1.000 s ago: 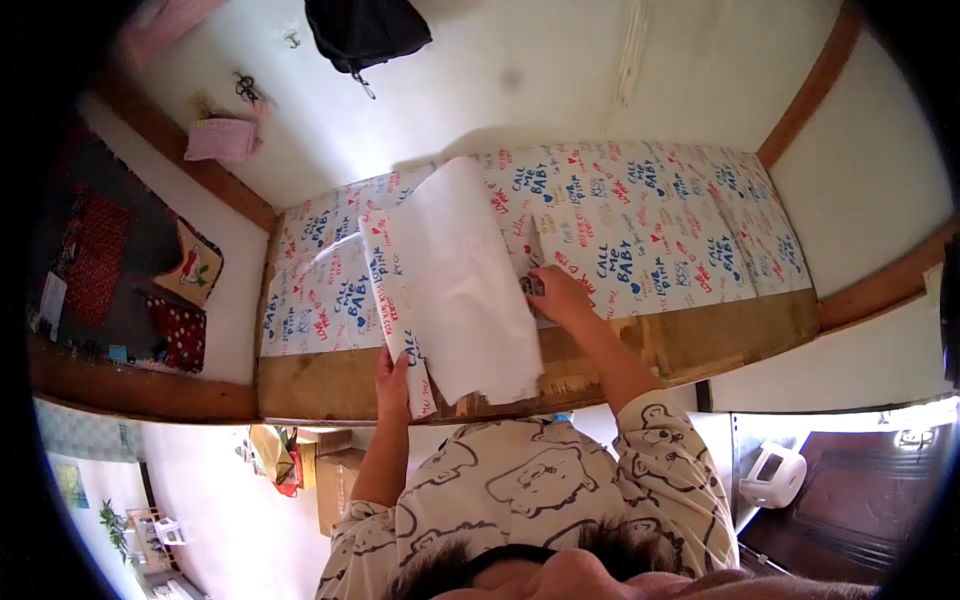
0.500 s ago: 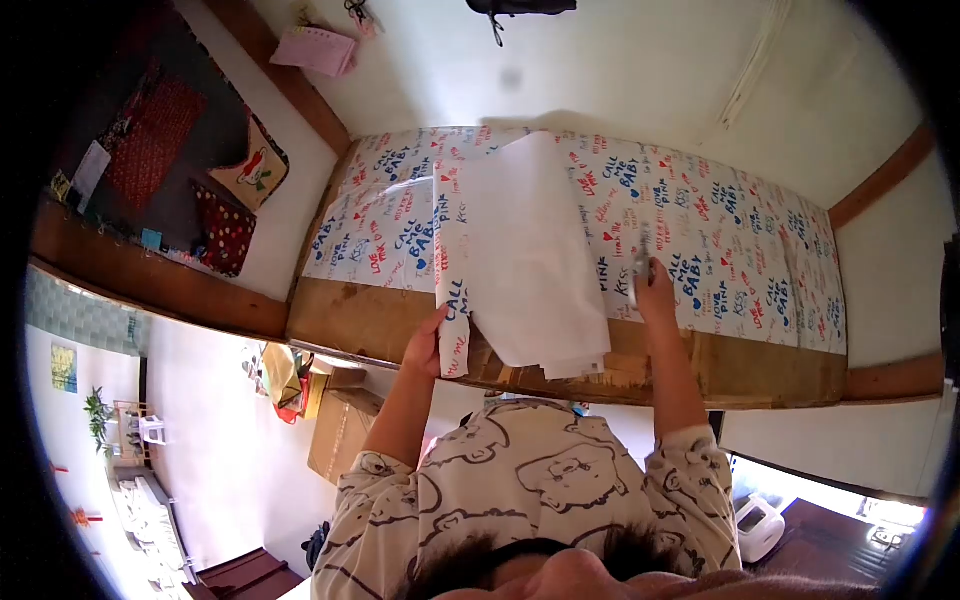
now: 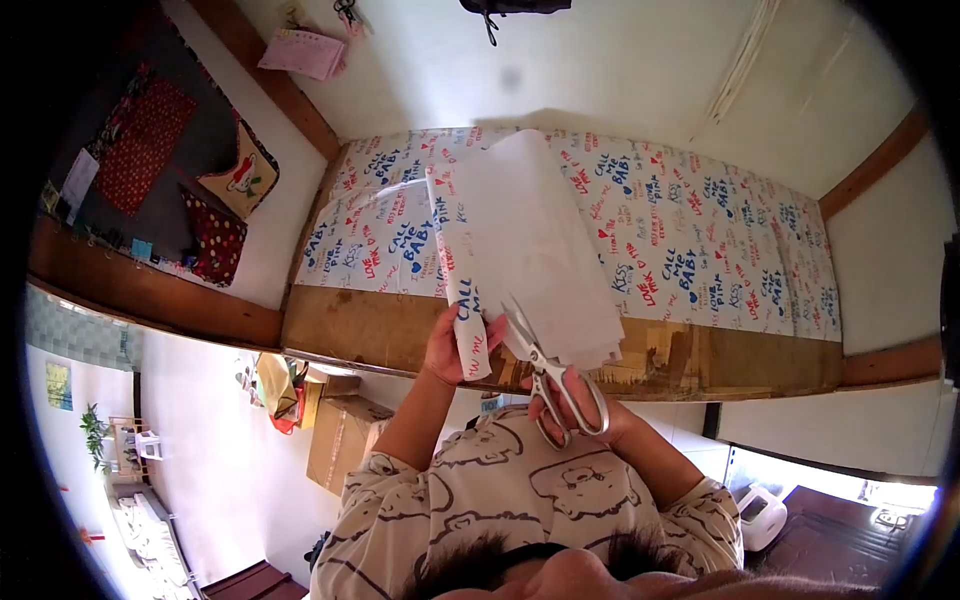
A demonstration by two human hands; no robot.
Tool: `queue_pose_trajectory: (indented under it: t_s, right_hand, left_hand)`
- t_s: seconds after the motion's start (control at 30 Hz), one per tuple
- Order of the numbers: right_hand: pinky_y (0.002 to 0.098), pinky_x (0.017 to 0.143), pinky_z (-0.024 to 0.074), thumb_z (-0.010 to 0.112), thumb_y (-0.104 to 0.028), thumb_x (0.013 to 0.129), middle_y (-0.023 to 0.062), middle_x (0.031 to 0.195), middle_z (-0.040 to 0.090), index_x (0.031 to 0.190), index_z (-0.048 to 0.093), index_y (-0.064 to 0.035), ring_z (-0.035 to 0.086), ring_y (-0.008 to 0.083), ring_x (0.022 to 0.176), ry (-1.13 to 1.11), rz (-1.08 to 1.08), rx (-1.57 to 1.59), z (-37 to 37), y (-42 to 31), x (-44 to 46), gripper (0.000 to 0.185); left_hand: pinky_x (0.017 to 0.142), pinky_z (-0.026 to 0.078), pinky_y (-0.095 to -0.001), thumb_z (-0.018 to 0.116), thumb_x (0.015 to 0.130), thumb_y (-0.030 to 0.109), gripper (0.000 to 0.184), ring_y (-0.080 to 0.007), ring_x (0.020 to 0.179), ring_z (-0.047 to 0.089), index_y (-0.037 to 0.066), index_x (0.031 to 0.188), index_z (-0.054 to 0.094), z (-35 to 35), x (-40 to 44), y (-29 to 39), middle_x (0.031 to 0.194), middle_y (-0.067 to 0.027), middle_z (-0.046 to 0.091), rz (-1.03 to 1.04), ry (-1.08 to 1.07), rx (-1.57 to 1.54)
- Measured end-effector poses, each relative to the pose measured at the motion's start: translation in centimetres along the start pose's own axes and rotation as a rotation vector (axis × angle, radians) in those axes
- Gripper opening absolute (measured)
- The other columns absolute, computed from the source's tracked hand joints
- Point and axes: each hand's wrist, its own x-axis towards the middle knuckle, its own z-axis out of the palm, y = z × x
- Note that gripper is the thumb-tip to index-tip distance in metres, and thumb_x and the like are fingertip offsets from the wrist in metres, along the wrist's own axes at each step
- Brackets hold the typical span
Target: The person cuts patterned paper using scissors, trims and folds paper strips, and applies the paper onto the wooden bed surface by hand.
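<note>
A sheet of wrapping paper (image 3: 535, 230) lies folded on the board, its plain white back facing up and a printed strip with red and blue words along its left edge. My left hand (image 3: 450, 345) grips the near left corner of that strip, fingers closed round it. In my right hand (image 3: 580, 405) are silver metal scissors (image 3: 540, 365), fingers through the handle loops. Their blades are parted and point up and away, over the near part of the paper by my left fingers. Whether the blades touch the paper, I cannot tell.
A cardboard-edged board (image 3: 740, 360) covered in the same printed paper spans the space before me. At the left hangs a dark cloth organizer (image 3: 150, 150). Cardboard boxes (image 3: 340, 440) stand below left, and a white appliance (image 3: 762, 518) is at lower right.
My right hand has brought the scissors from the board's right side down and left to the paper's near edge. My left hand has shifted slightly right with the corner, turning the paper a little.
</note>
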Motion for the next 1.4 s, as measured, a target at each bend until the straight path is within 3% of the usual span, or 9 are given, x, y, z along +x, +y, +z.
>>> queue_pose_trajectory:
  t_s: [0.03, 0.13, 0.27, 0.33, 0.5, 0.53, 1.17, 1.23, 1.4]
  right_hand:
    - [0.0227, 0.046, 0.0379, 0.023, -0.065, 0.080, 0.0082, 0.081, 0.055, 0.116, 0.038, -0.0025, 0.048, 0.0121, 0.051, -0.001, 0.055, -0.102, 0.1, 0.2, 0.1, 0.074]
    - [0.0236, 0.045, 0.0396, 0.023, -0.062, 0.082, 0.0084, 0.079, 0.055, 0.113, 0.039, -0.0043, 0.048, 0.0121, 0.050, 0.033, 0.120, -0.091, 0.8, 0.3, 0.5, 0.067]
    - [0.0243, 0.044, 0.0404, 0.022, -0.060, 0.083, 0.0074, 0.075, 0.054, 0.108, 0.040, -0.0050, 0.048, 0.0118, 0.049, 0.085, 0.153, -0.103, 1.2, 0.3, 1.3, 0.063]
    - [0.0242, 0.043, 0.0401, 0.022, -0.061, 0.083, 0.0068, 0.074, 0.054, 0.106, 0.040, -0.0051, 0.048, 0.0115, 0.050, 0.115, 0.150, -0.094, 1.1, 0.7, 2.2, 0.063]
    - [0.0247, 0.043, 0.0396, 0.023, -0.059, 0.084, 0.0083, 0.069, 0.053, 0.090, 0.046, -0.0029, 0.045, 0.0126, 0.044, 0.097, 0.109, -0.308, 1.0, 0.9, 4.7, 0.061]
    - [0.0256, 0.040, 0.0388, 0.023, -0.058, 0.084, 0.0075, 0.067, 0.052, 0.086, 0.047, -0.0027, 0.045, 0.0124, 0.042, 0.229, 0.068, -0.264, 2.2, 0.6, 5.1, 0.061]
    - [0.0253, 0.034, 0.0382, 0.022, -0.065, 0.079, 0.0055, 0.057, 0.046, 0.078, 0.046, -0.0021, 0.047, 0.0140, 0.037, 0.310, 0.107, -0.323, 2.0, -0.3, 6.5, 0.068]
    - [0.0261, 0.030, 0.0365, 0.028, -0.070, 0.074, 0.0042, 0.061, 0.042, 0.093, 0.039, -0.0053, 0.044, 0.0139, 0.035, 0.220, 0.066, -0.313, 2.0, -0.7, 6.3, 0.069]
    - [0.0258, 0.030, 0.0370, 0.029, -0.071, 0.073, 0.0036, 0.062, 0.041, 0.095, 0.038, -0.0051, 0.043, 0.0123, 0.036, 0.278, 0.072, -0.327, 2.4, -0.3, 6.5, 0.070]
  left_hand:
    - [0.085, 0.044, -0.0437, 0.050, 0.081, 0.036, 0.042, -0.0318, 0.098, 0.052, 0.001, 0.105, 0.048, 0.3, 0.0, -0.1, 0.098, -0.0146, 0.055, 0.018, -0.013, -0.018]
    - [0.083, 0.045, -0.0420, 0.050, 0.082, 0.036, 0.047, -0.0339, 0.109, 0.043, 0.003, 0.113, 0.040, 1.8, -0.2, -0.4, 0.105, -0.0195, 0.050, 0.041, -0.091, 0.012]
    - [0.085, 0.043, -0.0420, 0.047, 0.083, 0.037, 0.047, -0.0338, 0.111, 0.043, 0.003, 0.115, 0.039, 0.5, 0.5, -0.2, 0.111, -0.0219, 0.047, 0.028, -0.172, 0.014]
    - [0.089, 0.040, -0.0451, 0.048, 0.082, 0.036, 0.047, -0.0359, 0.111, 0.041, 0.007, 0.118, 0.039, 0.0, 1.0, -0.1, 0.119, -0.0231, 0.041, -0.148, -0.288, -0.142]
    - [0.088, 0.039, -0.0462, 0.047, 0.082, 0.038, 0.049, -0.0340, 0.108, 0.043, 0.008, 0.120, 0.038, 0.6, 1.1, -0.8, 0.120, -0.0242, 0.040, -0.103, -0.253, -0.055]
    - [0.088, 0.038, -0.0465, 0.046, 0.082, 0.038, 0.049, -0.0335, 0.107, 0.044, 0.008, 0.120, 0.037, 0.8, 1.0, -0.9, 0.120, -0.0240, 0.041, -0.105, -0.207, -0.059]
    - [0.087, 0.039, -0.0467, 0.045, 0.082, 0.041, 0.053, -0.0326, 0.105, 0.045, 0.009, 0.123, 0.034, 0.4, 0.9, -0.8, 0.120, -0.0221, 0.042, -0.121, -0.258, -0.006]
    - [0.087, 0.039, -0.0469, 0.044, 0.082, 0.041, 0.053, -0.0330, 0.104, 0.046, 0.009, 0.123, 0.035, 0.2, 0.9, -0.8, 0.120, -0.0217, 0.042, -0.167, -0.350, -0.057]
    - [0.087, 0.039, -0.0478, 0.043, 0.082, 0.042, 0.053, -0.0335, 0.104, 0.047, 0.009, 0.123, 0.035, 0.0, 0.9, -0.7, 0.121, -0.0211, 0.042, -0.162, -0.334, -0.045]
